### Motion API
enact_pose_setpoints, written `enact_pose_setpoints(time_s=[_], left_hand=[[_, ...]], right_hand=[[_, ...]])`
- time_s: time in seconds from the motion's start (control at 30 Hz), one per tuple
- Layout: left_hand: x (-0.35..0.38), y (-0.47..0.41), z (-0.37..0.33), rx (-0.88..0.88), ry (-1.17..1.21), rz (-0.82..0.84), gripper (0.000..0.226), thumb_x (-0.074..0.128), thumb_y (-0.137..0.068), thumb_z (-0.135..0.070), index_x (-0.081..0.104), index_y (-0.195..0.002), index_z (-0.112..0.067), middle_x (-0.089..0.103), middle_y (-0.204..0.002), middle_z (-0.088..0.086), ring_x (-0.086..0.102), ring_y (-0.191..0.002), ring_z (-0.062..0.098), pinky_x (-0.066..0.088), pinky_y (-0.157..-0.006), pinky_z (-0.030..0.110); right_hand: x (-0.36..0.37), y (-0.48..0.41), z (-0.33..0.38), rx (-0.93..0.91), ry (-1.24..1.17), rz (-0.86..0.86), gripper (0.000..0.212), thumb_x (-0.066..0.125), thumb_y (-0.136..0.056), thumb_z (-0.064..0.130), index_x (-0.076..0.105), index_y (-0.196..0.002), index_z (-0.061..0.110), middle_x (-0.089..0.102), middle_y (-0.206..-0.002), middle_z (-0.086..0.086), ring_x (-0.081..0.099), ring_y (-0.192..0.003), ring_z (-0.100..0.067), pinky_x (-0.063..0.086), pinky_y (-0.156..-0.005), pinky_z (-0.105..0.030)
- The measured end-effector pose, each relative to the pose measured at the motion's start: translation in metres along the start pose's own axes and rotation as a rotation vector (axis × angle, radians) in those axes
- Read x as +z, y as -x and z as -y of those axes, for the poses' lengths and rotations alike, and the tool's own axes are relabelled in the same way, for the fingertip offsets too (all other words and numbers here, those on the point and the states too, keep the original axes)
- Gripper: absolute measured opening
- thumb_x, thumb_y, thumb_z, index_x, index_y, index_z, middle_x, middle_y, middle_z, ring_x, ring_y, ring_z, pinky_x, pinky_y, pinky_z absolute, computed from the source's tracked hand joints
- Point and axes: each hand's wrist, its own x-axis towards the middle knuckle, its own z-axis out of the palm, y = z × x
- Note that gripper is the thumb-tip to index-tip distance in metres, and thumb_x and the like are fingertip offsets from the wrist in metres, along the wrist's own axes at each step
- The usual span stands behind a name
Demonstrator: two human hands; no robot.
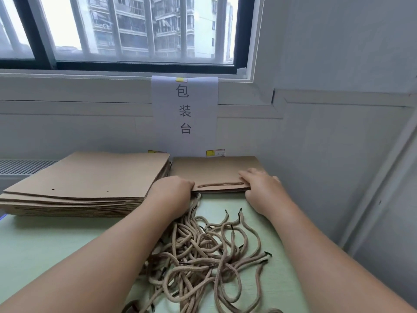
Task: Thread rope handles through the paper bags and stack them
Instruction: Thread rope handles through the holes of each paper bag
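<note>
A flat brown paper bag [212,169] lies at the back of the table against the wall, on a low pile of bags. A tan rope handle [220,184] runs flat along its near edge between my hands. My left hand [172,188] grips the bag's near left corner, fingers curled over the edge. My right hand [262,187] holds the near right corner, fingers on top and thumb at the edge. A tall stack of unthreaded brown bags [90,177] with punched holes lies to the left. A tangled heap of loose rope handles [203,251] with black tips lies between my forearms.
The table [45,240] has a pale green top. A white paper sign [185,114] hangs on the wall behind the bags, below a window. The wall closes in on the right side.
</note>
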Motion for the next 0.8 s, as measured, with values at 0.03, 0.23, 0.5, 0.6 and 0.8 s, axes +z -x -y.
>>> enact_pose_setpoints(time_s=[0.03, 0.23, 0.5, 0.6, 0.8], left_hand=[[-0.001, 0.0, -0.001, -0.002, 0.019, -0.005, 0.038, 0.045, -0.102, -0.035, 0.058, -0.136, -0.026, 0.067, -0.129, 0.002, 0.062, -0.117, 0.028, 0.054, -0.094, 0.038], [-0.005, 0.0, -0.019, 0.036, 0.174, 0.032, 0.056, 0.039, -0.103, -0.03, 0.033, -0.159, -0.032, 0.04, -0.161, -0.004, 0.044, -0.142, 0.025, 0.045, -0.108, 0.037], [0.004, 0.004, -0.035, 0.059, 0.128, 0.253, 0.069, 0.026, -0.105, -0.057, 0.004, -0.165, -0.031, 0.007, -0.174, 0.002, 0.009, -0.158, 0.028, 0.02, -0.126, 0.046], [0.009, 0.003, -0.035, 0.049, 0.139, 0.261, 0.072, 0.023, -0.104, -0.06, -0.001, -0.165, -0.031, 0.0, -0.174, 0.002, 0.001, -0.16, 0.028, 0.011, -0.128, 0.048], [0.013, 0.007, -0.035, 0.036, 0.166, 0.245, 0.073, 0.02, -0.104, -0.064, -0.002, -0.165, -0.031, -0.003, -0.174, 0.001, -0.002, -0.16, 0.026, 0.006, -0.128, 0.048]], right_hand=[[0.0, 0.0, -0.001, 0.0, 0.012, 0.014, 0.066, 0.044, -0.09, 0.004, 0.045, -0.149, 0.034, 0.038, -0.159, 0.0, 0.034, -0.145, -0.024, 0.027, -0.114, -0.041], [-0.01, 0.006, 0.011, 0.019, 0.005, 0.093, 0.083, 0.039, -0.085, -0.003, 0.033, -0.155, 0.041, 0.019, -0.168, 0.0, 0.017, -0.154, -0.027, 0.018, -0.123, -0.048], [-0.012, 0.014, 0.021, -0.097, -0.001, 0.419, 0.07, 0.035, -0.099, 0.013, 0.014, -0.162, 0.033, 0.007, -0.17, 0.011, 0.009, -0.156, -0.015, 0.017, -0.124, -0.039], [-0.01, 0.011, 0.023, -0.081, 0.018, 0.439, 0.067, 0.032, -0.101, 0.016, 0.009, -0.163, 0.031, 0.002, -0.17, 0.012, 0.004, -0.157, -0.015, 0.014, -0.125, -0.044], [-0.008, 0.016, 0.025, -0.049, -0.01, 0.435, 0.069, 0.03, -0.1, 0.012, 0.007, -0.163, 0.03, 0.002, -0.17, 0.012, 0.002, -0.157, -0.015, 0.011, -0.125, -0.049]])
